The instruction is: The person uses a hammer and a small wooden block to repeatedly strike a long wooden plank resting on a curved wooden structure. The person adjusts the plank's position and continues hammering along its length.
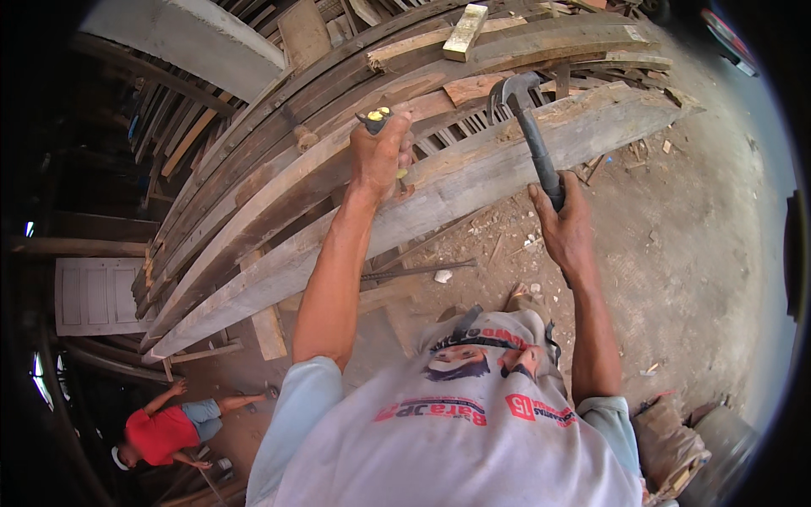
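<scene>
My left hand (382, 156) is closed around an upright chisel with a yellow and black handle (376, 120). Most of the tool is hidden by my fingers, and its lower end points down at the edge of a long grey plank (473, 177). My right hand (566, 224) grips a claw hammer (534, 135) by the lower part of its dark handle. The hammer's head is raised over the plank, to the right of the chisel and apart from it.
Long boards (270, 182) lie side by side beyond the plank. A short wood block (465, 34) rests on them. Wood chips lie on the dirt floor (676, 253). A person in a red shirt (160, 435) is at lower left, near a white panelled door (99, 296). Sacks (672, 448) stand at lower right.
</scene>
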